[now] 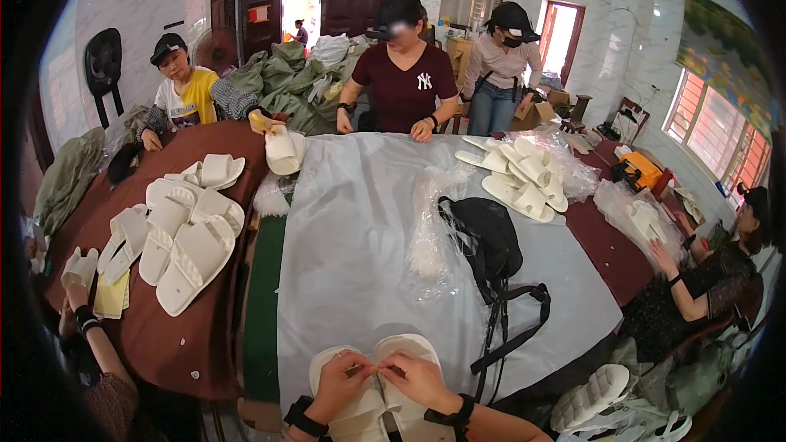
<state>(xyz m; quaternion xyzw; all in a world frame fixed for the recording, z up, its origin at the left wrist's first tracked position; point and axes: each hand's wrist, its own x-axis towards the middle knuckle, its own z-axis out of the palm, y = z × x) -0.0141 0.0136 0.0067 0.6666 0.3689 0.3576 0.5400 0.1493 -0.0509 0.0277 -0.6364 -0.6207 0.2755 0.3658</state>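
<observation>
A pair of white slide slippers lies side by side at the table's front edge: the left slipper [322, 363] and the right slipper [423, 347]. Above them, my left hand [347, 380] and my right hand [416, 378] meet, thumbs and forefingers pinched together between the two slippers. Whatever is between the fingertips is too small to make out. Both wrists wear black bands. Beyond my hands, a clear plastic bag [426, 254] with a bundle of thin white strands rests on the grey cloth [352, 229].
A black backpack [489, 237] with loose straps lies right of the bag. White slippers [196, 258] are spread on the brown cloth at left; another pile [524, 176] sits at far right. Several people are around the table. A bagged shoe [591, 397] is at lower right.
</observation>
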